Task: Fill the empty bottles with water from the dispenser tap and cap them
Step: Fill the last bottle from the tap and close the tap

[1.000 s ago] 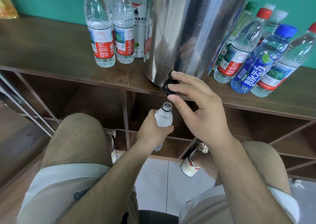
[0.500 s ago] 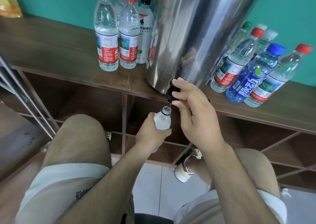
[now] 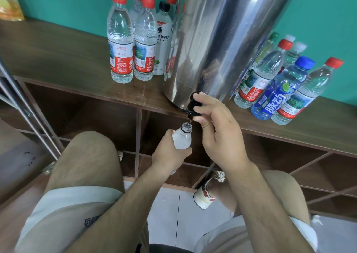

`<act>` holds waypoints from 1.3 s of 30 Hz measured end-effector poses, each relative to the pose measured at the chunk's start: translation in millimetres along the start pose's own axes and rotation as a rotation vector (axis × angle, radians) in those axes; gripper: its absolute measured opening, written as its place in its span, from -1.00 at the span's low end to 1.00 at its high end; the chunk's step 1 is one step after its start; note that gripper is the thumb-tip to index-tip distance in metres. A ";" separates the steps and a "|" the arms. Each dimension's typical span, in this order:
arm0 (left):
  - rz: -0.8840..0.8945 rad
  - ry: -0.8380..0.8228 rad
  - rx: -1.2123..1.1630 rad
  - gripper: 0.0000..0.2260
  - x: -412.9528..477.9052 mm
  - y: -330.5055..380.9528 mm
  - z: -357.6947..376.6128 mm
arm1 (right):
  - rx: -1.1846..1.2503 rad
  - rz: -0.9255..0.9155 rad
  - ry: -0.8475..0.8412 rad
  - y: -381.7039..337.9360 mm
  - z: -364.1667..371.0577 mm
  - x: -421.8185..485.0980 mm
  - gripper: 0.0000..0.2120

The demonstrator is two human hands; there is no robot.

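Right now the left grip is wrapping its fingers and thumb round the body of a small uncapped bottle. It is holding the bottle upright, open mouth just under the black tap. The right grip is curling its thumb and fingers round that tap, pinching it at the foot of the steel dispenser. A thin thread of water seems to be running from the spout into the bottle's neck, though it is too fine to be sure.

The dispenser is standing on the brown wooden surface, near its front edge. To its left a cluster of capped bottles is standing upright, most with red caps and one with a black cap. To its right a second group of capped bottles is crowding together, with a blue bottle among them. Open wooden compartments are showing below the surface, and the person's bare knees are flanking both forearms.
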State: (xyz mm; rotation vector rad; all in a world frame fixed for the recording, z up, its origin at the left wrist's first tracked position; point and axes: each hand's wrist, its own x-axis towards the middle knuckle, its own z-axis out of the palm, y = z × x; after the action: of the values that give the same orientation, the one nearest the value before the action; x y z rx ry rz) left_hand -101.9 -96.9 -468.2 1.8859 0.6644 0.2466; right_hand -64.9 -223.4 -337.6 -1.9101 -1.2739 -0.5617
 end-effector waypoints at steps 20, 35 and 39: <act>0.039 0.008 -0.080 -0.49 -5.4 4.6 -7.2 | 0.093 0.215 0.110 13.6 0.2 20.6 -0.78; 0.038 -0.020 0.003 -0.46 -5.5 3.2 -4.9 | -0.275 0.738 -0.016 101.8 -9.7 -22.1 -0.52; 0.040 -0.044 0.018 -0.47 -5.9 4.6 -5.6 | -0.266 0.713 -0.002 109.8 -7.1 -17.7 -0.63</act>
State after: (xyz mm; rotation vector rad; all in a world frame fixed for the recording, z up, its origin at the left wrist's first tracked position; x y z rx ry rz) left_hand -107.8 -97.0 -461.0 1.9175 0.6015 0.2249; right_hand 28.5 -262.8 -384.0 -2.3981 -0.4564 -0.3555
